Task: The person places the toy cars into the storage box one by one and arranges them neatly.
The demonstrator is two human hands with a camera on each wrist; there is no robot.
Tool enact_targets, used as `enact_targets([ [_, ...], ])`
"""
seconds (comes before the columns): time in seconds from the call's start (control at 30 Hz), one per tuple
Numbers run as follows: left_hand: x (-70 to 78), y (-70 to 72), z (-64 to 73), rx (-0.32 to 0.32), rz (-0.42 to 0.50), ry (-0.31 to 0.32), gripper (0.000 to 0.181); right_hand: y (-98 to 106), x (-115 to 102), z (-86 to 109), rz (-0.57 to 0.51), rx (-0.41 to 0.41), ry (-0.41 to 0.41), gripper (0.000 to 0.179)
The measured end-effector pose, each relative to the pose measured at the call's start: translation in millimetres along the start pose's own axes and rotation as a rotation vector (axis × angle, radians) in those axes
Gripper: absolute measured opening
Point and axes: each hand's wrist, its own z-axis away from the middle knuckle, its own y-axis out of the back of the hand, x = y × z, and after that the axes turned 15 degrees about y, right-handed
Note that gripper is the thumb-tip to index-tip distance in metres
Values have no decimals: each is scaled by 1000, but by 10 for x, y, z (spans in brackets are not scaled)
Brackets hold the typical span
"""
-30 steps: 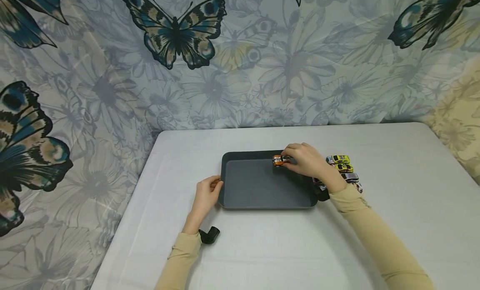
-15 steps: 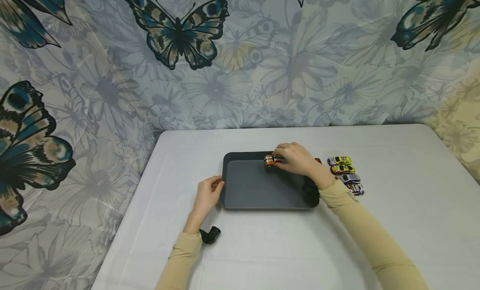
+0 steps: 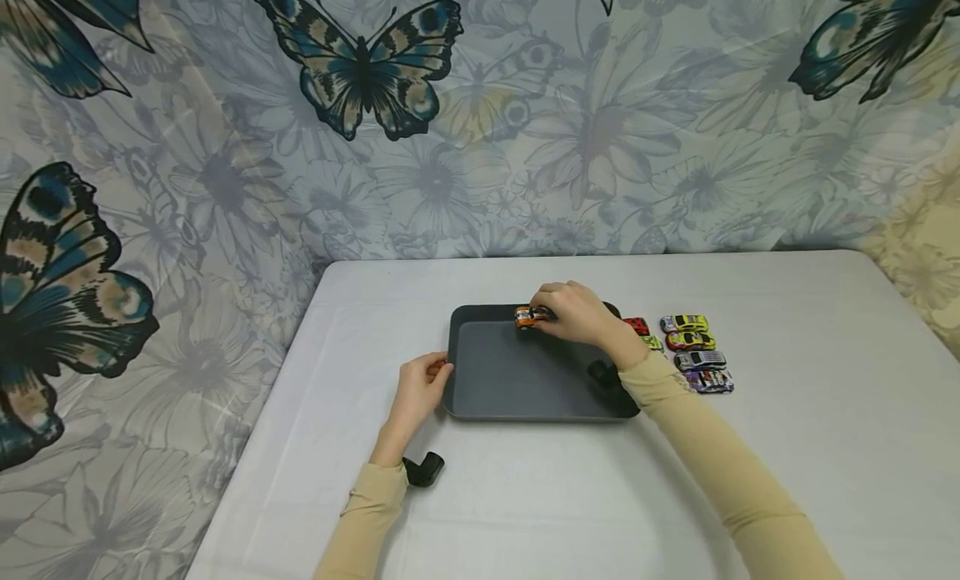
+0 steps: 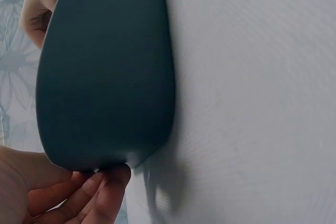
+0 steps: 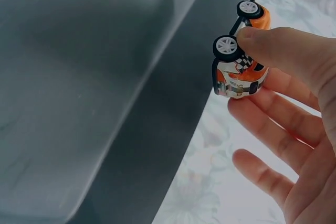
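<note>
A small orange toy car (image 5: pixel 242 59) with white wheels and checkered markings is pinched between the thumb and fingers of my right hand (image 3: pixel 573 313). In the head view the car is over the far part of a dark grey tray (image 3: pixel 525 380). The right wrist view shows the car close to the tray's far wall; whether it touches cannot be told. My left hand (image 3: pixel 420 386) is at the tray's left edge. In the left wrist view its thumb and fingers (image 4: pixel 113 192) pinch the rim at the tray's corner.
Right of the tray, several toy cars stand in a column, among them a yellow car (image 3: pixel 684 322) and a grey car (image 3: pixel 700 360). A red car (image 3: pixel 637 325) sits nearer the tray, partly behind the right arm. A black wrist camera (image 3: pixel 425 470) is on the left wrist.
My right hand has carried the orange car leftward along the tray's far side. More of the cars on the right now show. The left hand has stayed at the tray's edge.
</note>
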Motion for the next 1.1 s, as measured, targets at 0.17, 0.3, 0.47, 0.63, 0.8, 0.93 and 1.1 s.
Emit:
enact_targets([
  [0.17, -1, 2, -6, -4, 3, 5, 21, -31, -19, -86, -2, -29, -18, 21],
  [0.3, -6, -1, -10, -1, 0, 7, 20, -67, -36, -144, -2, -33, -14, 20],
  [0.47, 1, 3, -10, 2, 10, 2, 19, -131, -45, -220, 8, -31, 1, 22],
  [0.63, 8, 3, -8, -1, 2, 2, 20, -200, -52, -288, -7, -37, -5, 21],
  [0.8, 29, 3, -1, -3, -1, 7, 19, -259, -70, -335, -38, -37, -19, 20],
  [0.93, 33, -3, 0, -14, -2, 17, 19, -299, -90, -377, -49, -41, -28, 20],
  [1.1, 32, 7, -3, -27, -8, 34, 20, -343, -132, -463, -63, -48, -35, 19],
])
